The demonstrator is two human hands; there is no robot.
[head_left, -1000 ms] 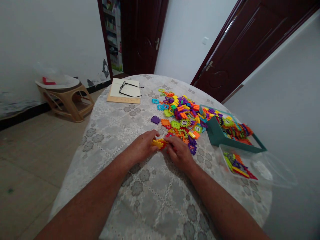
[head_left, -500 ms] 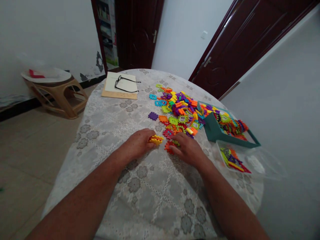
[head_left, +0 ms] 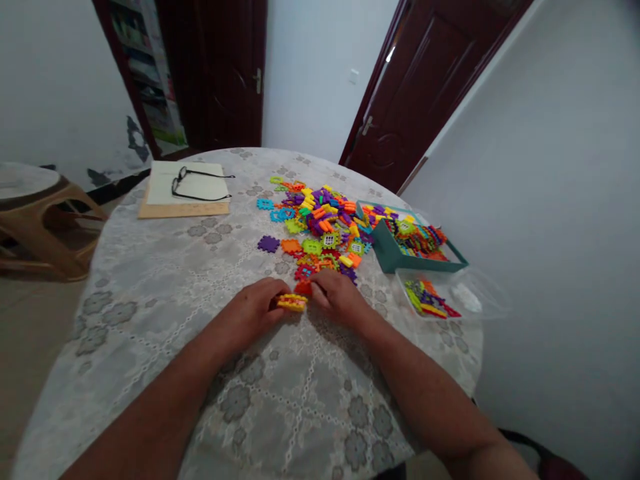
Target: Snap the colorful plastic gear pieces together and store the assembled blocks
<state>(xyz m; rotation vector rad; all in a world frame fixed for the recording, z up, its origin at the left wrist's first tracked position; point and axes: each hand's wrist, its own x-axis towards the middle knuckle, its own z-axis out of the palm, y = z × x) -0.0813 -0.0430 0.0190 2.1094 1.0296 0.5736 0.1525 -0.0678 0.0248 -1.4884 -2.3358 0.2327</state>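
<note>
My left hand is closed around a small stack of yellow interlocking tiles, which shows some orange-red along its side. Close beside it, my right hand pinches a red interlocking tile between thumb and fingers. The two held things are nearly touching, just above the cloth; whether they meet I cannot tell. Right behind my hands lies a dark red window tile. A large heap of mixed interlocking tiles spreads beyond it, with a purple tile at its left side.
A green box of tiles stands at the right of the round table. In front of it sits a clear plastic container with more pieces. Black glasses lie on paper over a wooden board at the back left.
My right hand has picked up the red tile from the cloth and brought it close to the yellow stack in my left hand. The camera view has turned right.
</note>
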